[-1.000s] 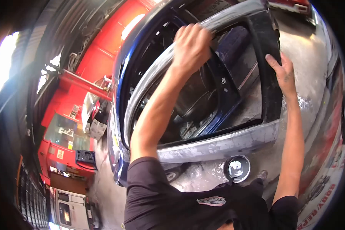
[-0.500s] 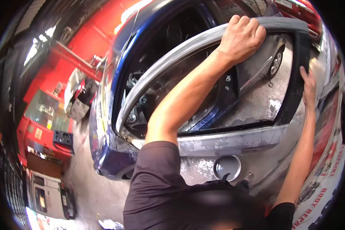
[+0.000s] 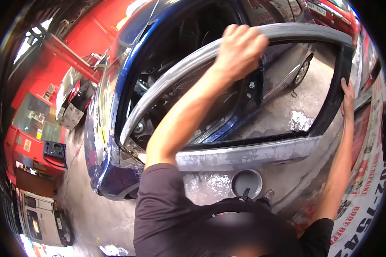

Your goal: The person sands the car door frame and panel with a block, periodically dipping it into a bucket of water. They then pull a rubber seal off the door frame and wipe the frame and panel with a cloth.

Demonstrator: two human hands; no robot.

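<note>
A detached car door (image 3: 244, 156) with a sanded grey skin and an empty window opening stands in front of me. My left hand (image 3: 240, 47) is clenched over the curved grey top of its window frame. At the far right, my right hand (image 3: 346, 96) grips the black upright edge of the same frame, arm stretched out. Behind the door, and seen through the window opening, is a blue car (image 3: 101, 141) with its doorway open.
A round grey bowl (image 3: 246, 183) sits on the wet concrete floor by my feet. Red walls and a red cabinet (image 3: 30, 141) fill the left side. A silver car (image 3: 287, 64) and a red car (image 3: 330, 8) are parked beyond. A printed banner (image 3: 364, 201) runs along the right.
My left hand has slid along the curved top frame, first to the right and then back toward the left. My right hand has shifted right and lower on the black edge. The view has swung.
</note>
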